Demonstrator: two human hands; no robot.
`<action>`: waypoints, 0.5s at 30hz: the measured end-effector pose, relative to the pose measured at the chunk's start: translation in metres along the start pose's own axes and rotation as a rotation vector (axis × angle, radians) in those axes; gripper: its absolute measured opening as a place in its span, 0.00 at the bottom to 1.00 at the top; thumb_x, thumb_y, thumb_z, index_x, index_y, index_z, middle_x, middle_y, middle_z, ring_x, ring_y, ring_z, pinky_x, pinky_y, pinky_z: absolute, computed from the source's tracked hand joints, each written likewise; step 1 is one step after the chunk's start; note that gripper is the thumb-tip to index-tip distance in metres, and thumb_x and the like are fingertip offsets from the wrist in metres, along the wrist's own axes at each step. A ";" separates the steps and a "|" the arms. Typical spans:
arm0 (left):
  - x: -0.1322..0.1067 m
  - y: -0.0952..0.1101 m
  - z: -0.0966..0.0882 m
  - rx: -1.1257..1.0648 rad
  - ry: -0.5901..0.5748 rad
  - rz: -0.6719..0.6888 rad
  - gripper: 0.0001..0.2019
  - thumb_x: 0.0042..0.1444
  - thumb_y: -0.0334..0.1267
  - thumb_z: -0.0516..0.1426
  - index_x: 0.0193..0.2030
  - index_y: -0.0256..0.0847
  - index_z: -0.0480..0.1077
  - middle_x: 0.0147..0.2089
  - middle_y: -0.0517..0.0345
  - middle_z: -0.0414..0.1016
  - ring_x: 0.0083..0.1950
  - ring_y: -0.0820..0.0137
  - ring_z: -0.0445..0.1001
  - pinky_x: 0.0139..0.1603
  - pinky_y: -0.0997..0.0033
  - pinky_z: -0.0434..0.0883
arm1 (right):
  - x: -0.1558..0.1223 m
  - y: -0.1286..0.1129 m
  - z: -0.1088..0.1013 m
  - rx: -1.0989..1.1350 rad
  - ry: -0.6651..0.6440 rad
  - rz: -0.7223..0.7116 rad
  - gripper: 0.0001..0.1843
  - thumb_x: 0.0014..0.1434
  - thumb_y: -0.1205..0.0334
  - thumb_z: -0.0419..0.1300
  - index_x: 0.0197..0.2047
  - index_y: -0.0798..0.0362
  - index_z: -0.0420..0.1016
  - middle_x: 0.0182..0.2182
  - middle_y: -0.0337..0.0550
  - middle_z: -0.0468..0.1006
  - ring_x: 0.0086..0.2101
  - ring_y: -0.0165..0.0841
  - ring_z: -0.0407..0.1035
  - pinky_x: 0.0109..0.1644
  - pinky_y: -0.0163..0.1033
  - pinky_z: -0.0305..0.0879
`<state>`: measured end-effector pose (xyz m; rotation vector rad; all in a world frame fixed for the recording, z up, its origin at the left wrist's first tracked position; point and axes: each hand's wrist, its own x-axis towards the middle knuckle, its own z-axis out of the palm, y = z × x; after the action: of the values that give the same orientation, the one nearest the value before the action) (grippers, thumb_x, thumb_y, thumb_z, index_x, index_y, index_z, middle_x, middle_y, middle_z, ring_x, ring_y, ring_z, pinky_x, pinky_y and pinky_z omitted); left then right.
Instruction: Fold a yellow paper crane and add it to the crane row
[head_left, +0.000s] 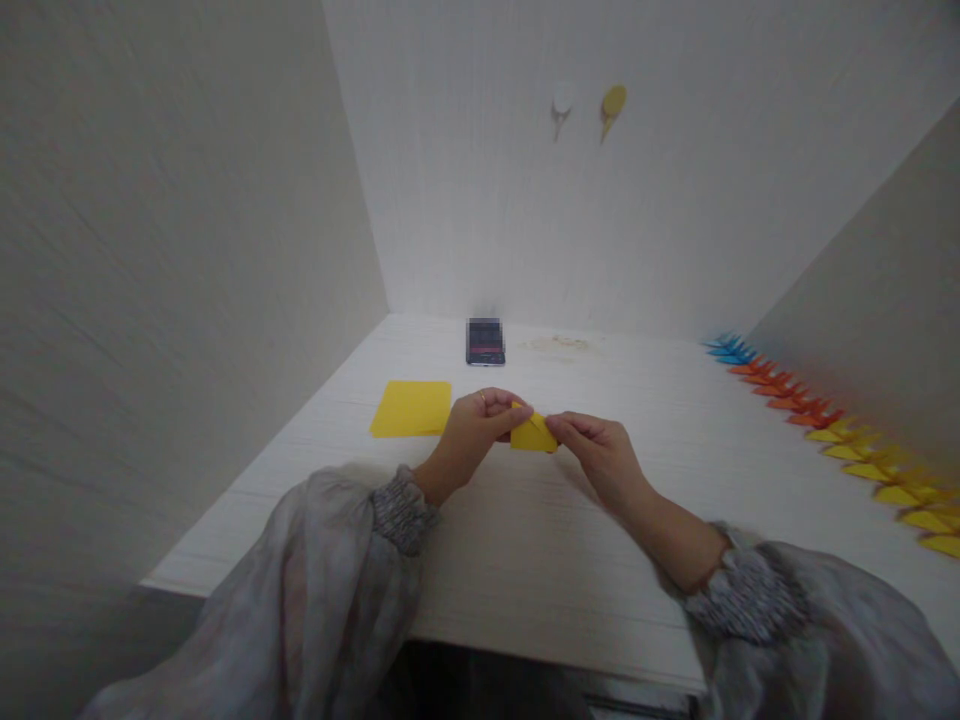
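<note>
A small folded piece of yellow paper is held up between my two hands over the white table. My left hand pinches its upper left edge, thumb across the front; a ring shows on one finger. At the paper's right corner, my right hand grips with thumb and fingertips. The fingers behind the paper are partly hidden. Just left of my left hand lies a stack of flat yellow paper sheets.
A phone lies near the back wall. Along the table's right side runs a row of folded paper figures, blue, orange-red and yellow. Two hooks, white and yellow, are on the back wall.
</note>
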<state>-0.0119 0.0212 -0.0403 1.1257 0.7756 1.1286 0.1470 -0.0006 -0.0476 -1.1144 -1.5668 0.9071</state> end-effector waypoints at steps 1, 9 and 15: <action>0.000 0.000 0.000 0.013 -0.008 0.002 0.13 0.39 0.38 0.62 0.32 0.34 0.67 0.25 0.60 0.72 0.27 0.75 0.71 0.28 0.75 0.68 | 0.000 0.000 0.000 -0.007 0.004 -0.004 0.12 0.52 0.56 0.55 0.30 0.53 0.76 0.24 0.39 0.74 0.28 0.30 0.66 0.34 0.35 0.61; -0.002 0.000 -0.001 0.066 -0.031 -0.021 0.11 0.38 0.37 0.62 0.29 0.33 0.70 0.26 0.58 0.73 0.27 0.74 0.71 0.29 0.74 0.68 | -0.003 -0.004 0.001 -0.085 0.006 -0.038 0.11 0.52 0.57 0.54 0.30 0.53 0.76 0.25 0.39 0.73 0.29 0.31 0.66 0.33 0.35 0.61; -0.001 -0.001 0.000 0.065 -0.001 -0.032 0.11 0.38 0.38 0.62 0.28 0.33 0.70 0.25 0.59 0.73 0.26 0.75 0.70 0.28 0.75 0.68 | -0.004 -0.007 0.002 -0.130 0.033 -0.086 0.10 0.52 0.58 0.54 0.29 0.53 0.75 0.25 0.39 0.73 0.28 0.30 0.65 0.32 0.34 0.60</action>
<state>-0.0122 0.0205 -0.0410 1.1641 0.8320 1.0831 0.1444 -0.0064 -0.0426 -1.1375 -1.6525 0.7349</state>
